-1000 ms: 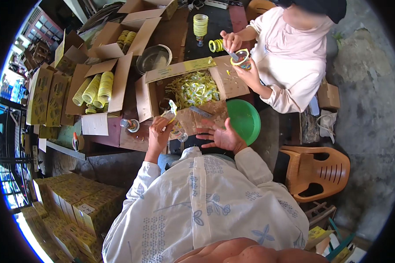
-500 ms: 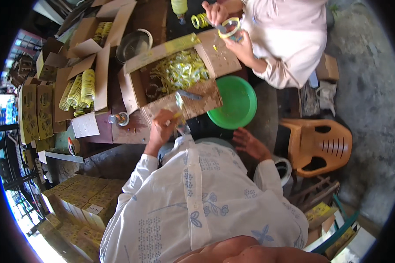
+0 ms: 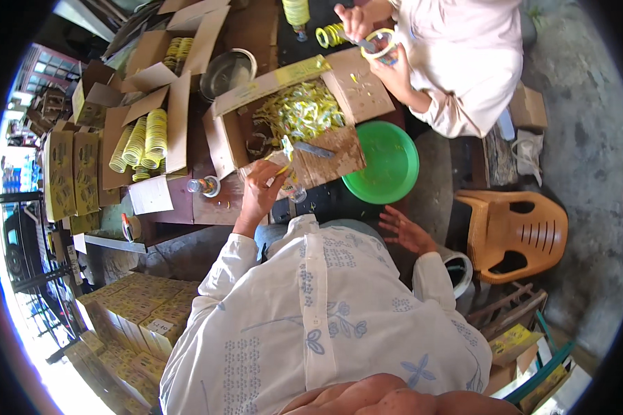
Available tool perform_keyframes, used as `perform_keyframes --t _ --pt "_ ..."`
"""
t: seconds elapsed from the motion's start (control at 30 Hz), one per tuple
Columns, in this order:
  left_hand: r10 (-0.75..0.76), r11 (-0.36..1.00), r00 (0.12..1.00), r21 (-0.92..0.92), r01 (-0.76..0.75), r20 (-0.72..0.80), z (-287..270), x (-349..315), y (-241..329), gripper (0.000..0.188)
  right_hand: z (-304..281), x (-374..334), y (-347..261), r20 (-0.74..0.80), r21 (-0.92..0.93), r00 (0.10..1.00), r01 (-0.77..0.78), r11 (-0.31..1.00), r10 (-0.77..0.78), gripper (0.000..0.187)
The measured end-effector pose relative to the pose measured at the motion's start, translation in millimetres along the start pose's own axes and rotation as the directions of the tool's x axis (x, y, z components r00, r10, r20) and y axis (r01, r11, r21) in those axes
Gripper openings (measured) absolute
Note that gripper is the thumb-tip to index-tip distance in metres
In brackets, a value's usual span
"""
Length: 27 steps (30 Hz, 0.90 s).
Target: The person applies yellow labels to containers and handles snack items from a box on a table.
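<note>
Just left of the frame's centre, the left hand (image 3: 262, 182) pinches a yellow-edged plastic strip (image 3: 287, 146) between closed fingers, beside a carton (image 3: 234, 138) whose folded-down flap (image 3: 340, 163) props a grey blade (image 3: 313, 149), seemingly for easy reach, while the empty right hand (image 3: 410, 232) spreads open.

White long-sleeved shirt (image 3: 277, 297) with pale blue flowers (image 3: 342, 309), leaves (image 3: 314, 342), dotted patches (image 3: 242, 366) and central button placket (image 3: 315, 304).

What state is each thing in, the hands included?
Left hand: closed on a yellow strip
Right hand: open, holding nothing
Scrap box: open, heaped with yellow scraps
Grey blade: lying on that box's near flap
Green basin: open side up
Carton of yellow stacks: open
Orange chair: unoccupied
Co-worker's cup: held in a hand
</note>
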<state>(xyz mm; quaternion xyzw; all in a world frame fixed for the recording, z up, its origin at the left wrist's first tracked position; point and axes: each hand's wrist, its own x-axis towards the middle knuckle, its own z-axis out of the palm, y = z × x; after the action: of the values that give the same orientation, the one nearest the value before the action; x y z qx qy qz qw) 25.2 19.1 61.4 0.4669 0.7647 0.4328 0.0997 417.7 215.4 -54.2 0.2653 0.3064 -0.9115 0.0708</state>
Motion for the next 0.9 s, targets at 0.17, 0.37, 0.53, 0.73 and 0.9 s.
perform_keyframes --t 0.17,0.37,0.53,0.73,0.9 --pt "0.057 0.998 0.997 -0.007 -0.057 -0.047 -3 10 3 0.013 14 11 -29 -0.01 -0.125 0.995 -0.095 0.988 0.095 0.076" --pt "0.222 0.971 0.975 0.095 -0.218 -0.025 -1 14 16 0.015 95 57 -108 0.047 -0.486 0.984 0.173 0.857 -0.172 0.06" --pt "0.279 0.925 0.959 0.254 -0.281 0.044 -2 20 26 0.015 160 134 -109 0.049 -0.816 0.772 0.398 0.42 -0.634 0.045" --pt "0.362 0.871 0.931 0.338 -0.356 0.048 -5 16 19 0.016 226 176 -112 0.123 -0.86 0.588 0.466 0.21 -0.799 0.033" --pt "0.314 0.913 0.945 0.302 -0.274 -0.09 -11 15 33 0.042 219 189 -111 0.063 -0.935 0.57 0.32 0.151 -0.819 0.025"
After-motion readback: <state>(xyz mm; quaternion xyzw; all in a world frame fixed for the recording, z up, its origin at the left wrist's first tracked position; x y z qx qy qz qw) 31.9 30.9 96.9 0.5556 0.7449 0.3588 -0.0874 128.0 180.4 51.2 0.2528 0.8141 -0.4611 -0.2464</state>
